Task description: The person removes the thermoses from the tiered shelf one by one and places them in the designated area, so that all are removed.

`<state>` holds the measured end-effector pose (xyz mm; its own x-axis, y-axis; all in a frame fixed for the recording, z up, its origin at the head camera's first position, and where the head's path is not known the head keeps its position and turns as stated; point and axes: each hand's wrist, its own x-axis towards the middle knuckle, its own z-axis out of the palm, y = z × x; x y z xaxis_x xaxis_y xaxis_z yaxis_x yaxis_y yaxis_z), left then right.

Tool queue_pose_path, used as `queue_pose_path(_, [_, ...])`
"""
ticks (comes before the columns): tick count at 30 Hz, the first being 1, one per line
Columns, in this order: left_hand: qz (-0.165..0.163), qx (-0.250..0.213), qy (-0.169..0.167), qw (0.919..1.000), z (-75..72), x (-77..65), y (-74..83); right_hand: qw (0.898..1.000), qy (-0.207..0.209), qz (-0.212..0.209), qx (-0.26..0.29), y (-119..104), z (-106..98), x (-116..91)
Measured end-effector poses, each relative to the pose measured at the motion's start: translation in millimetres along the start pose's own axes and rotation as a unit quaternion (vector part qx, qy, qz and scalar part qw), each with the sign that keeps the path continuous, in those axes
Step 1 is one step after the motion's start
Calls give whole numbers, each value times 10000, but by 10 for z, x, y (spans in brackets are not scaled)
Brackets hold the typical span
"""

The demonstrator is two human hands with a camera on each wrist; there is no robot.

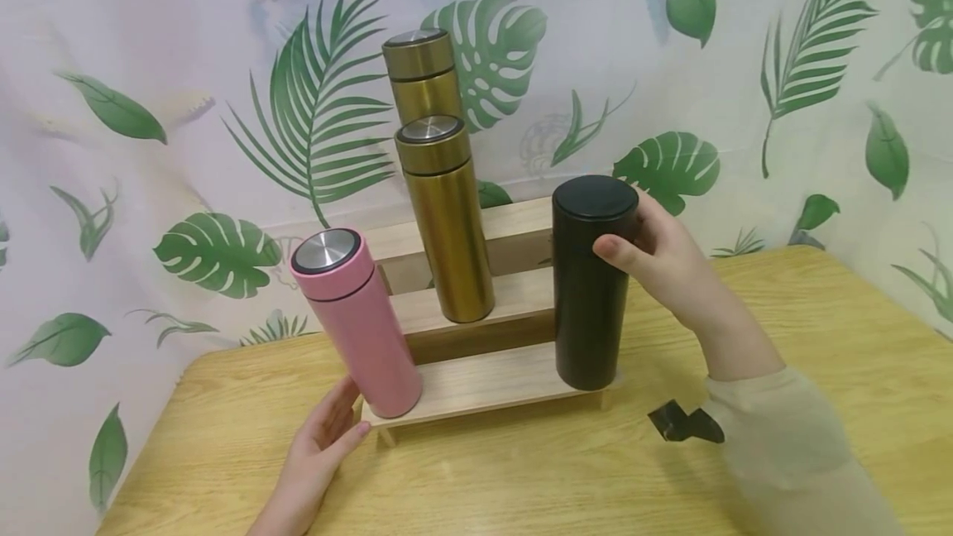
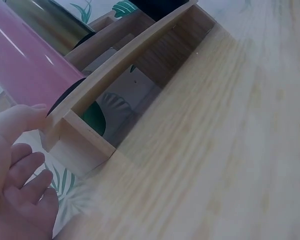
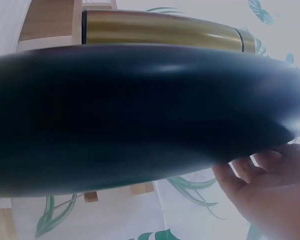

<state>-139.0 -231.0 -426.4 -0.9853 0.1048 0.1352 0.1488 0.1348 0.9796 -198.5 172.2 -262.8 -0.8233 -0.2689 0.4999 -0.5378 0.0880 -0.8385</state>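
A stepped wooden rack [image 1: 484,379] carries several vacuum flasks. My right hand [image 1: 663,259] grips the upper part of a black flask [image 1: 588,313], thumb in front and fingers round the far side. This flask stands upright at the right end of the lowest step. At that step's left end is a pink flask [image 1: 365,346] with a silver-topped lid. Beside its base, my left hand [image 1: 320,441] has its thumb at the shelf's corner; the other fingers are loosely bent in the left wrist view. One gold flask [image 1: 450,230] occupies the middle step, another gold flask [image 1: 423,77] the top.
The rack stands on a wood-grain table [image 1: 484,478]. A piece of black tape [image 1: 685,423] lies on the tabletop near the right sleeve [image 1: 782,437]. Behind everything hangs a pale cloth [image 1: 581,40] printed with green leaves.
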Motion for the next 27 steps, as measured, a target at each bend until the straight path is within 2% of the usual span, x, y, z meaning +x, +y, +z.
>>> queue_pose_path(7, [117,132,12,9998,-4,-25,-13,9992,5,140,-388,-23,9,-8])
queue_pose_path(13, [116,183,-1,9998,3,-29,-8,9981,408,-21,-460,-29,24,6])
queue_pose_path(20, [37,189,-41,9998,9,-30,11,9965,754,-263,-238,-37,-25,9])
queue_pose_path(27, [-119,280,-63,9995,5,-19,12,9923,1135,-40,-495,-77,-180,-17])
